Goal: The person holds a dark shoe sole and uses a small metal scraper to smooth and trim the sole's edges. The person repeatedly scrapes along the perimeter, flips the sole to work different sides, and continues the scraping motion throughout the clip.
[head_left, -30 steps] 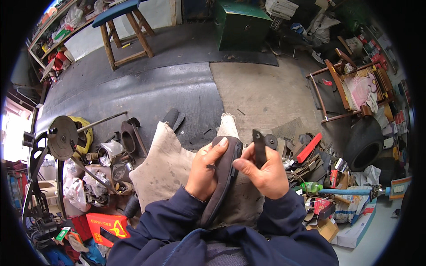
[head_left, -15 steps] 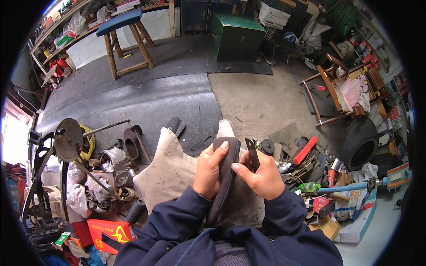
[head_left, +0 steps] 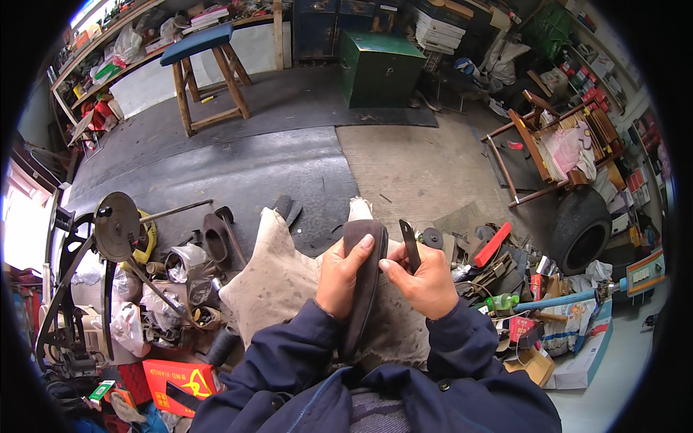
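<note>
In front of my body I hold a dark brown shoe (head_left: 364,303) lengthwise, one end towards me. My left hand (head_left: 341,280) is wrapped round its left side, with the thumb pressed on top. At the shoe's right edge is my right hand (head_left: 426,286), its thumb tip close against the side. A flat black strip-shaped tool (head_left: 410,244), slanted at its tip, sticks up out of my right fist; its lower part is hidden by the fingers. Beneath lies a stained beige apron or hide (head_left: 271,289), spread over my lap.
To the left stands a black sewing machine with a round wheel (head_left: 117,226), beside bags and loose shoes (head_left: 216,237). A red box (head_left: 180,386) lies near my left elbow. On the right are heaped scraps, a green bottle (head_left: 503,302) and a tyre (head_left: 581,234). Ahead are a stool (head_left: 198,50) and a green chest (head_left: 381,72).
Both hands and the shoe have shifted very slightly left in the picture. My grip on the shoe and on the black tool stays much the same.
</note>
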Motion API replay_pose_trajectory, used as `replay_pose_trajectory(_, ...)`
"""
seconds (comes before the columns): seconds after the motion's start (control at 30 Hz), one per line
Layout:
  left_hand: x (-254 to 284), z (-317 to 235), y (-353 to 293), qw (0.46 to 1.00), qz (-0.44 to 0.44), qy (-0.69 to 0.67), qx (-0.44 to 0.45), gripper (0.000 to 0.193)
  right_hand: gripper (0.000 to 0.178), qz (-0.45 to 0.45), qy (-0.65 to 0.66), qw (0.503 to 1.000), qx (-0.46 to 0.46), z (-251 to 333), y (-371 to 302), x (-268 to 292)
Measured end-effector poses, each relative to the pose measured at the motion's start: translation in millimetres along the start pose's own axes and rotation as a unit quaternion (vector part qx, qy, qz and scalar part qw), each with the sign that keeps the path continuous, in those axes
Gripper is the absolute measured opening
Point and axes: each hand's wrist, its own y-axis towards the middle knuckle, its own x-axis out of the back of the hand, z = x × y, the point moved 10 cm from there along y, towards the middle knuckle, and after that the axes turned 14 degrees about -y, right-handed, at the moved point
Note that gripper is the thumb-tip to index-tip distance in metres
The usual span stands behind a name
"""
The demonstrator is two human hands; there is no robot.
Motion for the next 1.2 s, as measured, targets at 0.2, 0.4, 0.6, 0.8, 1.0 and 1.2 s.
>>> replay_pose_trajectory(0.2, 9, 0, 3, 0.999, -0.022, -0.023, -0.015, 0.028, 0.015, 0.031, -0.007, 0.999, 0.039, 12, -3, -7)
replay_pose_trajectory(0.4, 24, -3, 8, 0.998, -0.06, -0.032, -0.019, 0.024, 0.015, 0.216, 0.007, 0.972, 0.09, 38, -35, -47)
replay_pose_trajectory(0.6, 28, -2, 7, 0.995, -0.062, -0.075, -0.006, 0.028, 0.012, 0.091, 0.073, 0.993, -0.007, -4, -32, 3)
replay_pose_trajectory(0.8, 33, 3, 9, 0.992, -0.064, -0.104, 0.015, 0.033, 0.033, -0.122, -0.054, 0.988, -0.077, -52, 6, 80)
replay_pose_trajectory(1.0, 33, 10, 12, 0.989, -0.072, -0.123, 0.038, 0.035, 0.026, 0.013, 0.138, 0.989, -0.047, -35, 20, 28)
replay_pose_trajectory(1.2, 27, 8, 14, 0.99, -0.063, -0.114, 0.046, 0.038, 0.054, -0.022, 0.511, 0.852, -0.111, -41, 58, 6)
